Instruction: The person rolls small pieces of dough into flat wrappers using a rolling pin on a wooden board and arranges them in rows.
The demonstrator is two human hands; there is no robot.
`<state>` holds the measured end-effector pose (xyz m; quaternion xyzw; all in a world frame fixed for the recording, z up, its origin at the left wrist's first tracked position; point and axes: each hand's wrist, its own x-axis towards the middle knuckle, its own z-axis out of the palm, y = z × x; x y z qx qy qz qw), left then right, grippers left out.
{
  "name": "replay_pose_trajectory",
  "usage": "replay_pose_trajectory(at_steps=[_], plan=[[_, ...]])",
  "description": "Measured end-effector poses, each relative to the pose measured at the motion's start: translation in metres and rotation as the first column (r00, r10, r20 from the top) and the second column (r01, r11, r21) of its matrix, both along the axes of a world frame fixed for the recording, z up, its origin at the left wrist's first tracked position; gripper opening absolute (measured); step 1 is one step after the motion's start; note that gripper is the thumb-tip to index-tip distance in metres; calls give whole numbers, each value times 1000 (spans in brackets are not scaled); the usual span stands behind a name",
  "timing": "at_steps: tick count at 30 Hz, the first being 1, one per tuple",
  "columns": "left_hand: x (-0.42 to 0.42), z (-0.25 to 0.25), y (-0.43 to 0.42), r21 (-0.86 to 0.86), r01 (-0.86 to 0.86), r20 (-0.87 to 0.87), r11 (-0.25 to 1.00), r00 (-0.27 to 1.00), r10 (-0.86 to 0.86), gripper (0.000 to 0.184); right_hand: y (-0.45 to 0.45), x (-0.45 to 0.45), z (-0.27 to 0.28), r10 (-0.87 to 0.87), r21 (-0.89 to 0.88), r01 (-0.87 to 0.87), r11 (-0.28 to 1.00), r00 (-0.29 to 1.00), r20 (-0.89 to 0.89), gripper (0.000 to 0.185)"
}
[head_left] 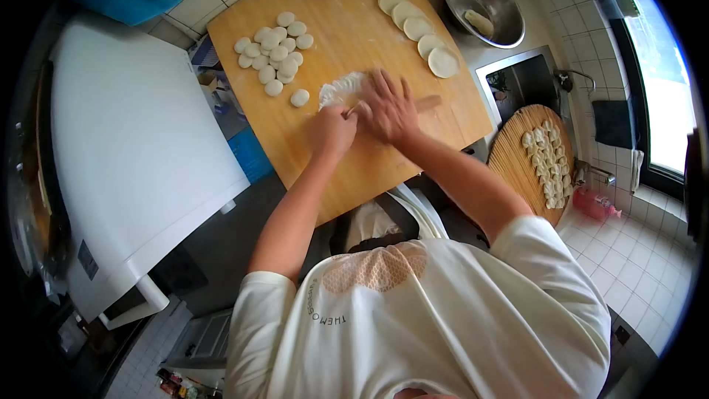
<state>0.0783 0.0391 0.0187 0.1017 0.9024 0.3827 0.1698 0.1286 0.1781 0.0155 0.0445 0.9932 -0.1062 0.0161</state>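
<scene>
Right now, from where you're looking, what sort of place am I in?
It looks like a kitchen, probably a home one. A sink with a faucet stands beside a wooden board bearing dough pieces, and a metal mixing bowl sits nearby.

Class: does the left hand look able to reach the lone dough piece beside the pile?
Probably yes: only bare board seems to lie between the left hand and the lone dough piece, which sits close by.

Window [659, 66] at right glaring; fingers [383, 87] motion-blurred; edges fisheye-bent, corners black.
</scene>
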Motion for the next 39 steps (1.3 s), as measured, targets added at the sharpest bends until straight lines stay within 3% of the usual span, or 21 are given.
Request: replay_pose_trajectory(at_steps=[1,3,5,6,7,9,11,13,14,15,17,19,22,24,27,29,31,32,35,37,39], plan=[[-7,2,7,-136,62,-5,989,998,-63,17,2,-24,-11,-25,-18,24,1000,997,-78,53],[-25,-5,15,-126,62,10,990,998,-61,16,4,-42,-12,-63,-25,60,998,988,-140,55],[-34,-6,16,-137,89,3,987,996,-89,15,2,-43,-7,-115,-81,105,991,984,-132,58],[-32,-18,11,-60,50,-127,997,990,-58,15,1,-24,-4,-83,-90,77,993,995,-62,59],[-31,-15,6,-59,49,-133,997,989,-57,15,1,2,-13,-23,-23,23,999,1000,-16,61],[-18,-7,-6,141,-197,204,970,965,166,15,-3,52,-11,13,-22,-13,1000,1000,-8,62],[-7,-8,-13,135,-225,277,965,944,181,13,-7,73,-10,-3,-43,3,999,1000,3,59],[4,-3,-10,152,-87,75,984,994,76,12,-3,42,-14,-2,-6,1,1000,1000,-22,58],[1,4,-3,29,-20,47,999,999,19,14,-1,18,-15,-3,28,4,1000,999,-48,57],[-6,0,2,27,-17,49,999,999,16,14,-3,-10,-3,-57,-73,57,996,998,-2,58],[-23,-12,15,-103,25,49,994,999,-20,16,0,-38,-9,-76,-37,76,996,997,-15,58],[-31,-10,18,-105,46,-50,993,997,-52,17,1,-50,-11,-129,-44,122,991,971,-201,54],[-30,-12,4,-102,38,-52,994,998,-43,17,-4,12,-7,-27,-1,27,1000,999,39,62],[-15,-21,-14,123,-167,135,978,979,151,15,-10,64,-13,-37,-27,37,999,999,12,67],[4,-26,-19,218,-175,123,960,981,151,14,-13,68,-13,-67,-61,66,996,998,0,63],[2,-10,-7,141,-110,84,984,992,99,14,-5,20,-17,-62,-24,61,998,997,-52,58],[-13,-6,8,-173,32,-25,984,999,-37,15,0,-29,-6,-103,-52,101,994,994,-40,54],[-22,-3,12,-39,-19,-7,999,1000,19,14,2,-46,-15,-135,-44,129,991,978,-159,57],[-41,1,16,-144,72,61,987,996,-64,15,0,-53,-14,-180,-51,174,983,966,-184,59],[-38,-19,7,-83,27,-63,996,997,-32,15,-4,-6,-16,-90,-34,88,996,991,-94,61],[-28,-37,-8,167,-192,104,967,979,176,16,-11,50,-12,-21,-19,20,1000,999,-36,62]])
